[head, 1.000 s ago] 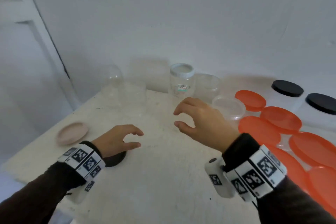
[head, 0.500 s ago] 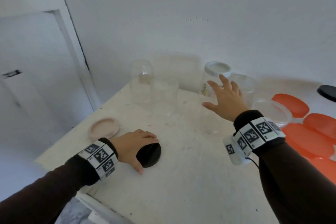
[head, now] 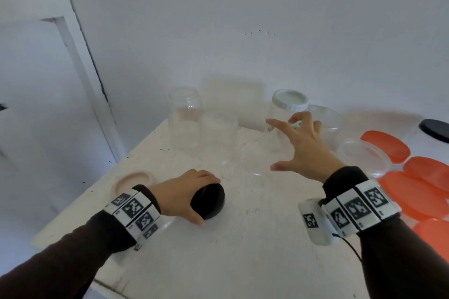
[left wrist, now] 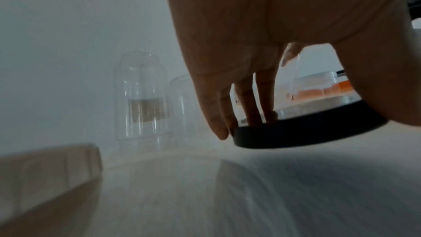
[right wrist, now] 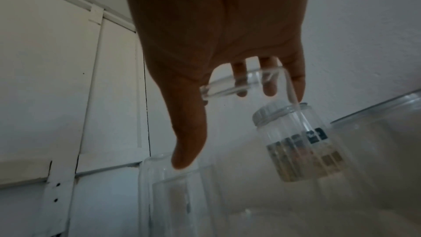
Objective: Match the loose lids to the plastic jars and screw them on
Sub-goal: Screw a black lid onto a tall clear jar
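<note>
Head view: the left hand [head: 181, 192] grips the black lid [head: 209, 200] flat on the bench [head: 255, 238], while the right hand [head: 305, 148], fingers spread and empty, reaches over a clear open jar [head: 261, 150] (barely visible). Pairing step, I judge; next, grasp that jar and bring the lid over.

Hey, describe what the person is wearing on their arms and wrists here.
Both arms are in dark brown long sleeves. Each wrist carries a white band of square blocks printed with black-and-white coded markers: one by the left hand, one by the right hand. The right wrist band also has a rounded white camera unit hanging under it, with a thin black cable trailing off.
</note>
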